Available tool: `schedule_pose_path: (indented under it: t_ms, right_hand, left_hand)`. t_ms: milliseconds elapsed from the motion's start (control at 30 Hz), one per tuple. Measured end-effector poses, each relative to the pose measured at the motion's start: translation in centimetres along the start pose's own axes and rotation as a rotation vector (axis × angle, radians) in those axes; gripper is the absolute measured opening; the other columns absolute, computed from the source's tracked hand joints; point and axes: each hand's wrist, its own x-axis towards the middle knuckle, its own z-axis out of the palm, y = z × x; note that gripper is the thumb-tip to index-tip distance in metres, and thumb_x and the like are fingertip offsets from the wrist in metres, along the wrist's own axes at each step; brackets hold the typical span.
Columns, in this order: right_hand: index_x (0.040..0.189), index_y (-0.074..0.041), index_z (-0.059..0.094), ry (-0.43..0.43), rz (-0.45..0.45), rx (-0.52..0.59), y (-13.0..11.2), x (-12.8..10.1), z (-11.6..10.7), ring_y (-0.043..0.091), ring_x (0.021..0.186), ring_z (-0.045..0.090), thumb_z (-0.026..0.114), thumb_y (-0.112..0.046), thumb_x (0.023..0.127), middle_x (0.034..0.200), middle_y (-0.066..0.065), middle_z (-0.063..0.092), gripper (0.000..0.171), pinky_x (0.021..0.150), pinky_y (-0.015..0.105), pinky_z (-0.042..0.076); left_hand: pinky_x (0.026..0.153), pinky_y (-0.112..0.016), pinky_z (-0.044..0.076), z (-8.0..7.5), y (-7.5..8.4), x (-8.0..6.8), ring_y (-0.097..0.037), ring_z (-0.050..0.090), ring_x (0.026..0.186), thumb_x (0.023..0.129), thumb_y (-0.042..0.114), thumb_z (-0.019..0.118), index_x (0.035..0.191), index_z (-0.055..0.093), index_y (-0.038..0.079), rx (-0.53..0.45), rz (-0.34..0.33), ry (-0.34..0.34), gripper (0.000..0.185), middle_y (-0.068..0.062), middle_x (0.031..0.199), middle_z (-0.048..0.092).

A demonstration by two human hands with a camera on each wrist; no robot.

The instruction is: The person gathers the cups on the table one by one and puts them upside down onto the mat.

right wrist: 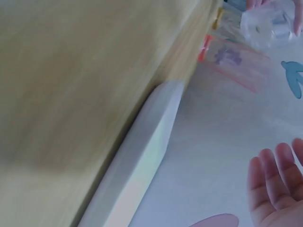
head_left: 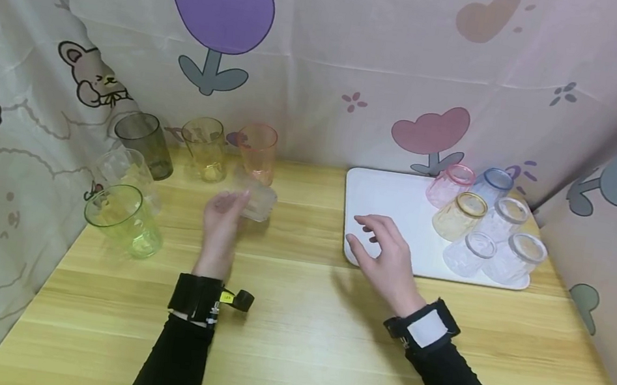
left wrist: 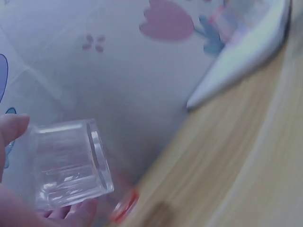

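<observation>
My left hand (head_left: 224,217) grips a clear ribbed cup (head_left: 257,201) tipped on its side just above the wooden table, in front of an orange cup (head_left: 258,150). In the left wrist view the clear cup (left wrist: 68,163) lies between thumb and fingers, its thick base towards the camera. My right hand (head_left: 382,249) hovers with relaxed fingers over the near left corner of the white tray (head_left: 387,197) and holds nothing. The right wrist view shows its spread fingers (right wrist: 274,177) beside the tray's edge (right wrist: 142,161).
Upright cups stand at the back left: dark grey (head_left: 145,143), yellow (head_left: 205,147), clear (head_left: 125,170) and green (head_left: 121,217). Several cups rest upside down on the tray's right side, such as a pink one (head_left: 450,184). Patterned cloth walls close in three sides.
</observation>
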Motion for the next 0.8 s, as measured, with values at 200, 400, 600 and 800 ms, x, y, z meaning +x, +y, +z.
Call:
schedule_pose_path:
  t_ms: [200,400,600,800]
  right_hand:
    - [0.125,-0.001,0.069,0.051,-0.076,0.046,-0.6,0.2,0.6,0.027,0.102,0.067,0.083,-0.004,0.085,0.120,0.013,0.068,0.042,0.077,0.044,0.060]
    - [0.129,0.002,0.067,0.055,-0.110,0.069,-1.3,0.4,1.0,0.029,0.109,0.065,0.084,-0.003,0.084,0.126,0.015,0.066,0.049,0.084,0.039,0.059]
    - [0.138,0.001,0.061,0.036,-0.135,0.088,-1.9,0.7,1.3,0.031,0.122,0.061,0.088,-0.005,0.080,0.138,0.017,0.060,0.065,0.105,0.033,0.052]
    - [0.144,0.001,0.056,0.010,-0.167,0.095,-2.2,0.8,1.8,0.034,0.135,0.054,0.092,-0.005,0.075,0.144,0.021,0.056,0.078,0.118,0.037,0.041]
  left_hand:
    - [0.114,-0.034,0.046,1.9,-0.6,-1.2,-0.027,0.055,0.132,0.103,0.024,0.065,0.145,0.047,-0.002,-0.232,-0.093,-0.212,0.052,-0.013,0.143,0.055]
    - [0.114,-0.035,0.046,3.6,-1.4,-1.9,-0.028,0.055,0.132,0.106,0.027,0.059,0.153,0.043,0.002,-0.341,-0.172,-0.329,0.056,-0.016,0.150,0.050]
    - [0.106,-0.029,0.051,5.1,-2.2,-2.7,-0.023,0.061,0.121,0.106,0.038,0.057,0.154,0.039,0.004,-0.368,-0.267,-0.405,0.061,-0.019,0.145,0.050]
    - [0.093,-0.021,0.056,6.1,-3.0,-3.4,-0.018,0.064,0.110,0.104,0.048,0.058,0.152,0.038,0.004,-0.332,-0.298,-0.475,0.069,-0.015,0.136,0.054]
